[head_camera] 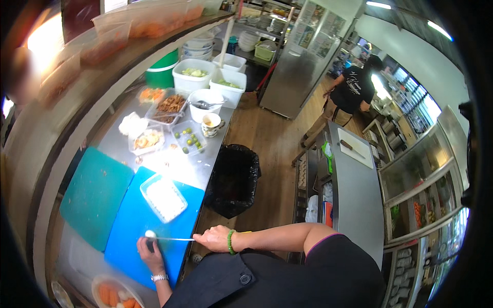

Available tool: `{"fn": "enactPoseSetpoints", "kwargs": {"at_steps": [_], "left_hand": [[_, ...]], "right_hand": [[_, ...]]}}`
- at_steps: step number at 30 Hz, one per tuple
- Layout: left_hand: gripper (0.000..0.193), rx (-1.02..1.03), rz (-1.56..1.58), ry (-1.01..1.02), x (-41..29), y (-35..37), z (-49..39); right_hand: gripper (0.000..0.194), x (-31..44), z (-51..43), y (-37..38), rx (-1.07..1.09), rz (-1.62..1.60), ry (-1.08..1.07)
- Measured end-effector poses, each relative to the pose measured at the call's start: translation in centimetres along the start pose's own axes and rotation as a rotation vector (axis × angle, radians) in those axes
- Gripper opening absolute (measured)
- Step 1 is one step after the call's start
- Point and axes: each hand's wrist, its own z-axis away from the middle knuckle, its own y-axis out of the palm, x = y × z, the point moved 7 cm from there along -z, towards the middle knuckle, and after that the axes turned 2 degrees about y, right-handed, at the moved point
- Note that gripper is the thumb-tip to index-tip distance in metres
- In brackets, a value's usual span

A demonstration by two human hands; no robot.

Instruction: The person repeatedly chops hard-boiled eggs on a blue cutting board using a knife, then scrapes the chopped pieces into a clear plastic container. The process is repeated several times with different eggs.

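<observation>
My left hand (151, 255) is on the blue cutting board (129, 235), its fingers against a small round white piece of food (150, 233), perhaps a peeled onion. A dark patch shows between the fingers; I cannot tell what it is. My right hand (215, 238) grips a knife by its handle, mostly hidden in the fist. The thin knife blade (175, 239) points left and reaches the white piece at the left fingertips. Farther up the same board stands a clear plastic container (184, 206) filled with chopped white food, washed out by glare.
A teal cutting board (96, 192) adjoins on the left. Tubs of calamansi (188, 136), browned meat (169, 107) and greens crowd the steel table's far end. A bowl of carrots (109, 294) sits lower left. A black-lined bin (235, 181) stands beside the table; another person (352, 90) is farther off.
</observation>
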Motion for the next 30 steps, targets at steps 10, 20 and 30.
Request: {"fn": "enactPoseSetpoints", "kwargs": {"at_steps": [10, 20, 30], "left_hand": [[0.027, 0.025, -0.033, 0.054, -1.0, -0.1, -1.0], [0.025, 0.229, -0.020, 0.143, -0.5, 0.5, -4.2], [0.019, 0.305, -0.025, 0.055, -0.8, 1.0, -4.3]], "right_hand": [[0.029, -2.9, -4.1, 4.4, 0.190, -0.225, 0.019], [0.016, -6.0, -1.5, 2.6, 0.075, -0.081, 0.124], [0.014, -4.6, 0.1, 1.2, -0.023, 0.007, -0.018]]}}
